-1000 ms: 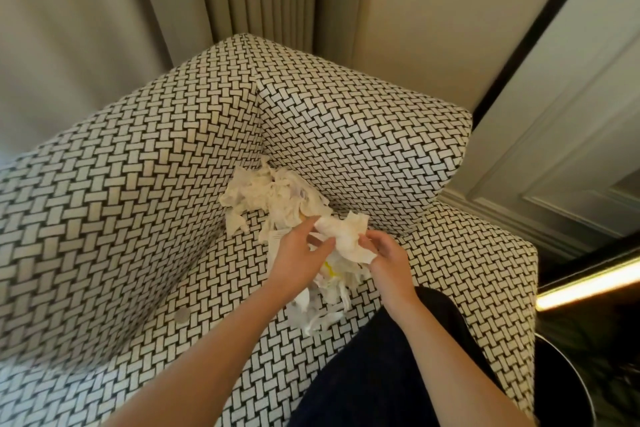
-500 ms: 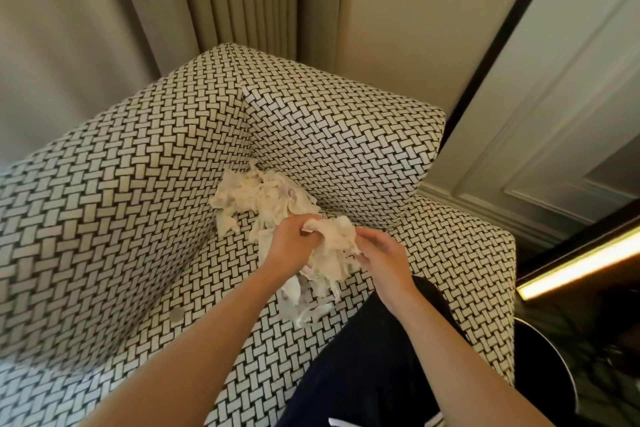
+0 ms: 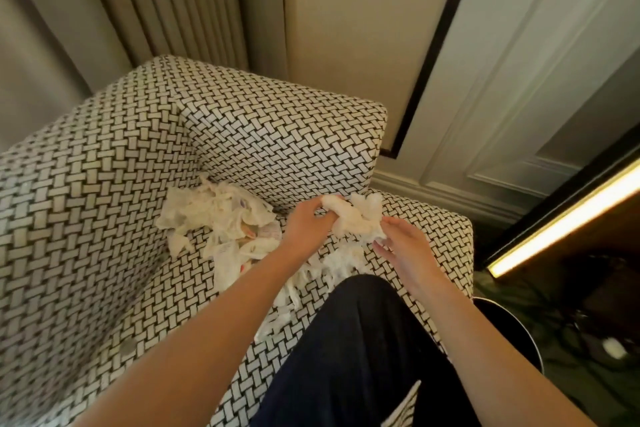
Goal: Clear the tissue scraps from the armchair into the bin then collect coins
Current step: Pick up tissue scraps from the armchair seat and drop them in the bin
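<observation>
The left hand (image 3: 306, 224) clutches a tissue wad (image 3: 353, 218) over the armchair (image 3: 86, 218) seat, the right hand (image 3: 407, 248) loose-fingered just beside it, perhaps touching, with the scrap pile (image 3: 221, 218) left of the grip and the bin (image 3: 502, 322) lower right.

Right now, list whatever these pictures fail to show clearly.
Head view only.
1. Bin: only a dark rim arc shows; right forearm and armchair cover the rest.
2. Round grey spot on the seat: too small and blurred to call a coin.
3. Under the tissue pile: hidden by the scraps.
</observation>
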Action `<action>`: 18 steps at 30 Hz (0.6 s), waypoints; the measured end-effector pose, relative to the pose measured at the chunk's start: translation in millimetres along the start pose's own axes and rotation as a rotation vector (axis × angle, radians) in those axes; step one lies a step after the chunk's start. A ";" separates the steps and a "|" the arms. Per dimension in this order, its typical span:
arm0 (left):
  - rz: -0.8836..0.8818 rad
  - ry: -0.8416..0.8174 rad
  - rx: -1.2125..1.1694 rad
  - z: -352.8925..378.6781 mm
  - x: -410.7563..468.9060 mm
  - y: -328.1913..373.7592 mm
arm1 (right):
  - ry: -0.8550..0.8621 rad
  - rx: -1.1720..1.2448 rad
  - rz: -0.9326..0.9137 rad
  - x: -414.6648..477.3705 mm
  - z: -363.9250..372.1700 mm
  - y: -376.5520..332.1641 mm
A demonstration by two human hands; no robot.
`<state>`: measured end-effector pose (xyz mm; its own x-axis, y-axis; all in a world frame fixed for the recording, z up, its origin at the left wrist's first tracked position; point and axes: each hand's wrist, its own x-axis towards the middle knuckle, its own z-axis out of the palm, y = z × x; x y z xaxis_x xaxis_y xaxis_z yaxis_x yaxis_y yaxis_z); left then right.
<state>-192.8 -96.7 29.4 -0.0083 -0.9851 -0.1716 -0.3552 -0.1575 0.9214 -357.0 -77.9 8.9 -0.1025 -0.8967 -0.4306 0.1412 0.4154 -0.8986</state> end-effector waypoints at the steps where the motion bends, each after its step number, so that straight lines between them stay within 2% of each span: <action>1: -0.015 -0.035 0.027 7.3 4.4 1.4 | 0.013 0.034 0.002 0.1 -10.2 -3.8; 5: -0.084 -0.195 0.213 38.5 17.0 -8.2 | 0.102 0.153 0.035 2.4 -49.2 -12.3; 11: -0.136 -0.497 0.655 67.3 29.1 -49.0 | 0.167 0.141 0.050 0.1 -85.8 -6.9; 15: -0.196 -0.448 0.740 71.8 35.9 -67.7 | 0.180 0.139 0.055 -0.2 -91.0 -1.5; 18: -0.177 -0.378 0.814 71.5 34.7 -73.7 | 0.166 0.124 0.051 3.1 -90.9 2.5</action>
<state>-233.7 -114.4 -69.4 -0.1455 -0.8406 -0.5218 -0.9288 -0.0656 0.3647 -446.4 -65.8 -2.3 -0.2515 -0.8331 -0.4927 0.2697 0.4286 -0.8623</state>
